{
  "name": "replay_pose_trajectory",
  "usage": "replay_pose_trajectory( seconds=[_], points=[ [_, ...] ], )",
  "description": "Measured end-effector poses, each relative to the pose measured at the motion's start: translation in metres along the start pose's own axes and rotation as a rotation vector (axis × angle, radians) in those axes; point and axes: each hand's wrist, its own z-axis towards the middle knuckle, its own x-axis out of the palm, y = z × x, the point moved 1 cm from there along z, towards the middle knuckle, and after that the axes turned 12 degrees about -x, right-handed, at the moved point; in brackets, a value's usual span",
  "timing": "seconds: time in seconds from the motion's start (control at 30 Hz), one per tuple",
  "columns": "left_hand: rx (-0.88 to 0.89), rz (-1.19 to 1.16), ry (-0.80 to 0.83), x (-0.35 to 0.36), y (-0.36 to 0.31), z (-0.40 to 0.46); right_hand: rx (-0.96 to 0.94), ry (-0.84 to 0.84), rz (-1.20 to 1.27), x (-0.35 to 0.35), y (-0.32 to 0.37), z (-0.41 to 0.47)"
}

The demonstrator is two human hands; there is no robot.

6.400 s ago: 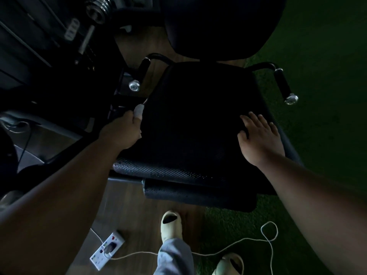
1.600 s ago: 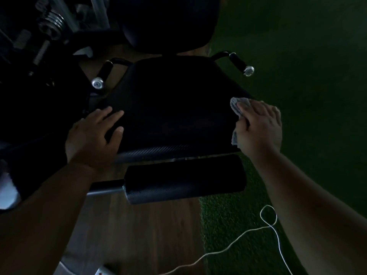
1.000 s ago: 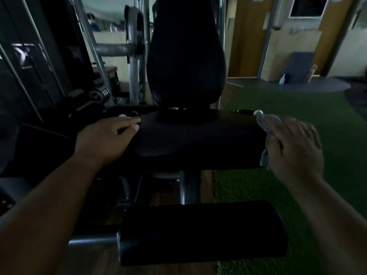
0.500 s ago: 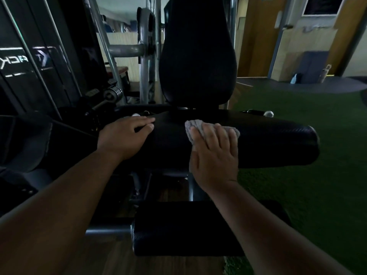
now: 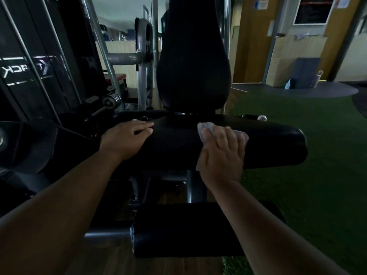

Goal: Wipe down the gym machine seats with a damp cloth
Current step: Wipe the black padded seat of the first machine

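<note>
Fingers [image 5: 228,135] of the right hand [image 5: 221,155] lie flat, pressing one cloth [image 5: 206,129] onto one seat [image 5: 268,145]; left hand [image 5: 124,138] rests flat on its left edge.

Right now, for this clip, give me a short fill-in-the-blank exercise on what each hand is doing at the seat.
1. The right hand presses a pale ____ against the front edge of the black seat.
2. The left hand rests flat on the seat's ____ end.
3. The upright backrest rises ____ the seat.
4. The floor right of the machine is covered in green ____.

Missing words: cloth; left; behind; turf.
</note>
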Motion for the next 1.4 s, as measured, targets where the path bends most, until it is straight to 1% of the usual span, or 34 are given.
replay_pose_trajectory(
  seconds=[0.07, 0.1, 0.13, 0.17, 0.2, 0.23, 0.27, 0.3, 0.33, 0.37, 0.4, 0.47, 0.5, 0.53, 0.57, 0.6, 0.63, 0.7, 0.73, 0.8, 0.83, 0.87, 0.93, 1.0, 1.07, 1.17, 1.23, 1.27, 1.33, 1.4],
  points=[
    [0.005, -0.106, 0.051, -0.004, 0.003, 0.001, -0.029, 0.046, 0.028, -0.002, 0.007, 0.001],
    [0.006, -0.158, 0.033, -0.008, 0.002, -0.002, -0.059, 0.065, 0.035, -0.006, 0.002, -0.001],
    [0.026, -0.168, -0.041, -0.012, 0.001, -0.007, -0.098, 0.084, 0.062, -0.01, -0.004, -0.004],
    [0.081, -0.145, -0.159, -0.014, -0.004, -0.016, -0.13, 0.093, 0.108, -0.014, -0.01, -0.006],
    [0.172, -0.107, -0.283, -0.012, -0.014, -0.029, -0.147, 0.113, 0.184, -0.021, -0.014, -0.006],
    [0.306, -0.083, -0.357, -0.005, -0.03, -0.046, -0.145, 0.145, 0.286, -0.026, -0.018, -0.006],
    [0.436, -0.088, -0.353, 0.007, -0.051, -0.065, -0.12, 0.186, 0.4, -0.032, -0.02, -0.005],
    [0.544, -0.093, -0.311, 0.021, -0.072, -0.082, -0.069, 0.244, 0.534, -0.034, -0.025, -0.003],
    [0.609, -0.088, -0.254, 0.038, -0.093, -0.095, 0.001, 0.286, 0.686, -0.038, -0.028, 0.0],
    [0.622, -0.084, -0.201, 0.054, -0.111, -0.104, 0.084, 0.284, 0.869, -0.042, -0.029, 0.003],
    [0.594, -0.093, -0.17, 0.069, -0.125, -0.109, 0.167, 0.243, 1.057, -0.047, -0.03, 0.006],
    [0.485, -0.126, -0.165, 0.089, -0.141, -0.108, 0.325, 0.13, 1.414, -0.055, -0.038, 0.01],
    [0.442, -0.103, -0.192, 0.097, -0.144, -0.107, 0.38, 0.1, 1.516, -0.06, -0.044, 0.011],
    [0.416, -0.05, -0.23, 0.105, -0.146, -0.107, 0.38, 0.092, 1.528, -0.065, -0.05, 0.013],
    [0.395, 0.013, -0.255, 0.112, -0.147, -0.107, 0.353, 0.091, 1.486, -0.068, -0.055, 0.014],
    [0.378, 0.055, -0.273, 0.118, -0.149, -0.108, 0.316, 0.084, 1.378, -0.071, -0.061, 0.016],
    [0.368, 0.076, -0.3, 0.121, -0.152, -0.108, 0.287, 0.058, 1.2, -0.07, -0.068, 0.019],
    [0.361, 0.095, -0.377, 0.125, -0.163, -0.103, 0.249, -0.026, 0.708, -0.067, -0.084, 0.028],
    [0.356, 0.104, -0.405, 0.125, -0.169, -0.1, 0.26, -0.024, 0.473, -0.063, -0.091, 0.03],
    [0.353, 0.123, -0.402, 0.126, -0.179, -0.094, 0.27, 0.026, 0.146, -0.053, -0.101, 0.032],
    [0.362, 0.149, -0.385, 0.127, -0.179, -0.091, 0.241, 0.038, 0.056, -0.048, -0.102, 0.03],
    [0.391, 0.19, -0.384, 0.127, -0.176, -0.089, 0.213, 0.031, 0.022, -0.042, -0.102, 0.027],
    [0.486, 0.281, -0.406, 0.122, -0.159, -0.085, 0.173, -0.002, 0.033, -0.039, -0.103, 0.025],
    [0.532, 0.344, -0.45, 0.111, -0.123, -0.079, 0.128, -0.024, 0.044, -0.042, -0.106, 0.02],
    [0.506, 0.386, -0.482, 0.088, -0.075, -0.073, 0.092, -0.042, 0.039, -0.042, -0.108, 0.017],
    [0.479, 0.464, -0.561, 0.053, 0.003, -0.064, 0.102, -0.036, 0.01, -0.036, -0.107, 0.018],
    [0.407, 0.489, -0.573, 0.037, 0.03, -0.06, 0.114, -0.042, -0.016, -0.032, -0.106, 0.021],
    [0.36, 0.465, -0.582, 0.038, 0.028, -0.059, 0.123, -0.051, -0.023, -0.031, -0.105, 0.022],
    [0.31, 0.368, -0.598, 0.051, -0.005, -0.062, 0.136, -0.063, -0.026, -0.029, -0.104, 0.021],
    [0.4, 0.314, -0.568, 0.077, -0.057, -0.069, 0.135, -0.074, -0.027, -0.029, -0.103, 0.02]
  ],
)
